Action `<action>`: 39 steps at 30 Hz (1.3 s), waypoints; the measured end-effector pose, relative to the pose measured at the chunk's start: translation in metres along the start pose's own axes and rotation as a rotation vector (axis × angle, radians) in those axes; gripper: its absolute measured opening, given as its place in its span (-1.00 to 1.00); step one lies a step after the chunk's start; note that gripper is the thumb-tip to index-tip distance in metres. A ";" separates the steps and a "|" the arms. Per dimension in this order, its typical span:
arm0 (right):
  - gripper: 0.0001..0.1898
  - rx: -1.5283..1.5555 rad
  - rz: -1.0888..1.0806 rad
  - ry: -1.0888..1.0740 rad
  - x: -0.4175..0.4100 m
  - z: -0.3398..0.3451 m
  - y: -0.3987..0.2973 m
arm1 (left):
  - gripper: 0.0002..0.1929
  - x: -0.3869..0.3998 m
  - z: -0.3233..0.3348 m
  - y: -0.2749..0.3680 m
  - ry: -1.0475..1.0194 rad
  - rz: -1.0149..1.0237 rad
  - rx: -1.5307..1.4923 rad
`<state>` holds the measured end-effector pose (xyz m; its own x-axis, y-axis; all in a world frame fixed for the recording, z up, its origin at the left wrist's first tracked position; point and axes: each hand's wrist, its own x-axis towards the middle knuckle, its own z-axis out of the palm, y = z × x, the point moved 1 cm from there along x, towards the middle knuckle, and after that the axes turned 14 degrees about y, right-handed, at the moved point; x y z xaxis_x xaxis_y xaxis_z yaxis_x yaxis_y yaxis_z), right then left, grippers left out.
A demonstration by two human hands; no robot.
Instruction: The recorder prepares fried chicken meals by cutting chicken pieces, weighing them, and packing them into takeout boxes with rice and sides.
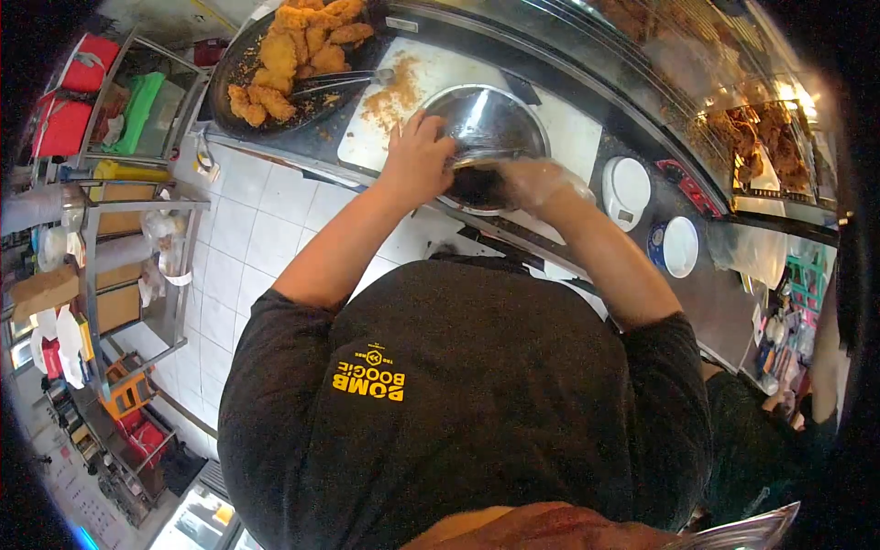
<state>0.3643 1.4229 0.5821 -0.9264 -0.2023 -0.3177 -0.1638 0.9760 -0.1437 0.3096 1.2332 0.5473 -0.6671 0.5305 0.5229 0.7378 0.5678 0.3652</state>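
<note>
A round steel mixing bowl (pixel 502 127) rests on a white cutting board (pixel 447 65), with dark contents in its near part. At the bowl's left rim is my left hand (pixel 421 159), its fingers bent over the edge. My right hand (pixel 540 185), blurred and in a clear plastic glove, reaches into the bowl from the right; its fingertips and anything in them are hidden. Left of the board, pieces of breaded fried food (pixel 278 58) lie in a large dark round pan (pixel 223 89). Metal tongs (pixel 337 81) lie across the pan's edge, and brown crumbs (pixel 395 93) are scattered on the board.
A white kitchen scale (pixel 627 189) and a white round container (pixel 680 247) stand on the counter to the right. A lit glass display case (pixel 763 151) borders the far side. A metal rack (pixel 137 206) stands at the left. Another person's dark clothing (pixel 749 440) shows at lower right.
</note>
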 end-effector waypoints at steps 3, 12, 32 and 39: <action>-0.81 -0.157 -0.060 0.183 0.018 0.018 0.002 | -0.80 0.004 0.008 -0.015 0.071 -0.103 -0.082; -0.77 -0.104 -0.240 0.409 0.032 0.040 0.018 | -0.75 0.005 -0.024 -0.009 -0.013 -0.162 -0.036; -0.71 -0.083 0.257 -0.069 0.046 -0.004 -0.058 | -0.71 -0.002 0.004 -0.053 -0.190 -0.961 -0.669; -0.71 -0.107 0.154 -0.036 0.043 -0.009 -0.055 | -0.76 -0.006 0.019 -0.057 -0.064 -0.965 -0.717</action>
<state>0.3303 1.3616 0.5845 -0.9307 -0.0504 -0.3623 -0.0575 0.9983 0.0089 0.2703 1.2094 0.5089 -0.9647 0.1216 -0.2337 -0.1925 0.2803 0.9404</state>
